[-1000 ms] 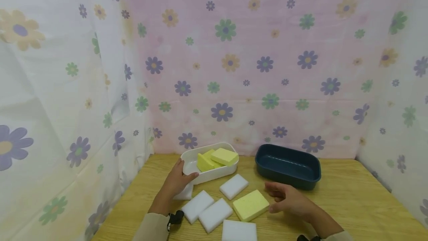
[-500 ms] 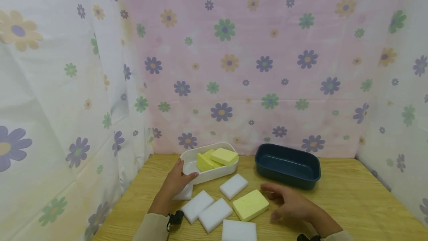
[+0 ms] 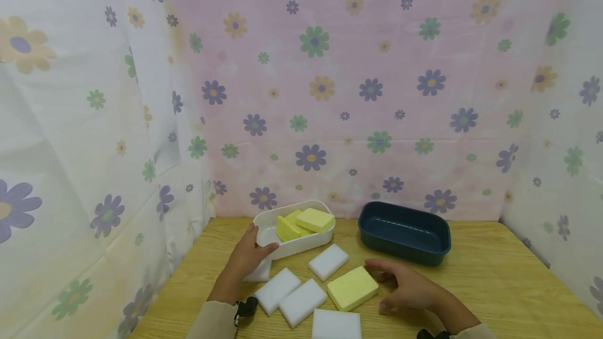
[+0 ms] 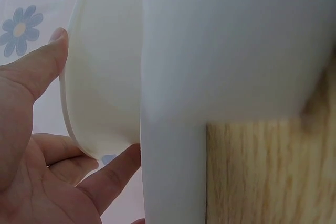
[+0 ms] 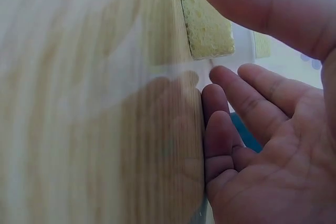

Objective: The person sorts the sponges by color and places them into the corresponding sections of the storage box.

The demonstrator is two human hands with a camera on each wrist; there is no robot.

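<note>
A white tub [image 3: 301, 246] holding several yellow sponges [image 3: 314, 220] stands at the back left. My left hand [image 3: 247, 252] holds its left end, thumb on the near side and fingers round the corner; in the left wrist view the thumb and fingers touch the tub wall [image 4: 105, 61]. My right hand [image 3: 407, 286] hovers low over the table just right of a loose yellow sponge [image 3: 352, 289], thumb and fingers spread apart with nothing between them. In the right wrist view the sponge's porous side [image 5: 210, 30] shows beyond the fingertips.
Several white sponges lie on the wooden table [image 3: 494, 286]: one [image 3: 328, 262] near the tub, two [image 3: 303, 302] side by side, one [image 3: 336, 324] at the front edge of view, another [image 3: 259, 272] partly behind my left hand. A dark blue tub [image 3: 405, 252] stands at the back right.
My right hand has shifted slightly, its thumb drawing away from the fingers and from the yellow sponge. My left hand keeps its place on the white tub.
</note>
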